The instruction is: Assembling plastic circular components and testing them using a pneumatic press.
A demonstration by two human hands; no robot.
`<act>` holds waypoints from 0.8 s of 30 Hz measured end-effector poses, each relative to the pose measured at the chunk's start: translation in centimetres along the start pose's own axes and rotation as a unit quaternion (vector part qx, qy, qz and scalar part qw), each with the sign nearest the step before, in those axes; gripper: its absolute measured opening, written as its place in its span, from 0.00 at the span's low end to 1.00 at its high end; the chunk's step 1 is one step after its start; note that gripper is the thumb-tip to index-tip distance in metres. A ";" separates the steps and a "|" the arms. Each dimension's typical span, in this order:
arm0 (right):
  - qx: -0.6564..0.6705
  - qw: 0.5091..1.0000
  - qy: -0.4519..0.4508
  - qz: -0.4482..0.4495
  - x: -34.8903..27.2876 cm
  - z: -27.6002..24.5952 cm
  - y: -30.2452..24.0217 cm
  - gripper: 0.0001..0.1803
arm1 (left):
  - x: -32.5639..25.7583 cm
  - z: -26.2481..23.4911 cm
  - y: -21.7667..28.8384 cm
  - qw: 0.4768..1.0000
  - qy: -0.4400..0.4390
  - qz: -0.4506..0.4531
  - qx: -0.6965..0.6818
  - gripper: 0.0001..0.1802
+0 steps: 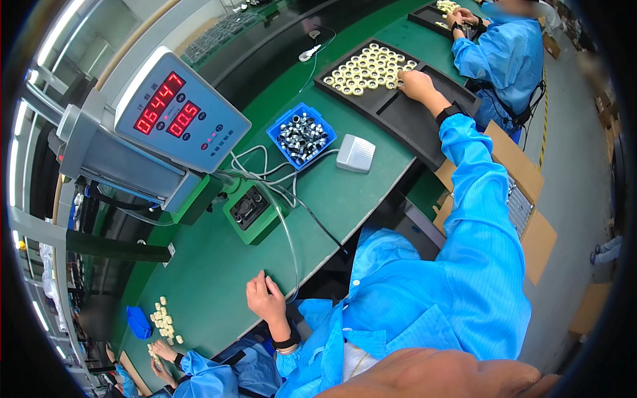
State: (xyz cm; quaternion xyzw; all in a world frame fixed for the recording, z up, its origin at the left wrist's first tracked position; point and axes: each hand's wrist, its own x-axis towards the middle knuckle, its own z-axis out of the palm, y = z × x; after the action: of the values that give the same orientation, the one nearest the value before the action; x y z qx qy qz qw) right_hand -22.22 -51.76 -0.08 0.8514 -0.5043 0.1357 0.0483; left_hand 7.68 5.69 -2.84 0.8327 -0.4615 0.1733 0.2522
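My right hand [419, 87] reaches to the black tray [434, 123], its fingers closed at the edge of a cluster of cream ring-shaped parts [365, 69]. One of these parts seems to be pinched at the fingertips, which are partly hidden. At the table's near edge, my left hand [267, 302] hovers or rests with loosely bent fingers apart and nothing in it. Between the hands lie a blue bin [271, 131] of small metal sleeves [304, 138] and a white pedal-shaped switch [355, 153].
A press with a grey control box [182, 109] and red digits stands left, above a green base [255, 215]. Cables [292, 192] cross the green table. Co-workers sit at right [507, 63] and lower left [209, 375]. An open carton [537, 239] stands beside me.
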 end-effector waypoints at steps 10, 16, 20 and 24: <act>-0.021 0.993 0.096 -0.057 0.5 3.1 -0.3 0.08 | -0.3 -0.9 0.2 0.999 0.038 0.019 -0.008 0.09; -0.091 0.990 0.102 -0.041 -0.9 4.0 3.9 0.09 | 0.7 0.0 0.3 0.999 0.036 -0.005 -0.027 0.10; -0.017 0.985 0.119 -0.122 1.8 6.9 7.1 0.11 | 0.7 -0.5 0.6 0.998 0.047 -0.031 -0.022 0.09; -0.011 0.984 0.099 -0.145 2.0 6.1 4.0 0.15 | 0.3 -0.9 0.2 0.997 0.069 -0.023 -0.032 0.09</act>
State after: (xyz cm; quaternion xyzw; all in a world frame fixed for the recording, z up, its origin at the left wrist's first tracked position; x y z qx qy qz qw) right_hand -23.71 -56.78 -5.60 0.8972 -0.3699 0.2057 0.1263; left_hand 7.62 5.93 -1.96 0.8209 -0.4287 0.2093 0.3138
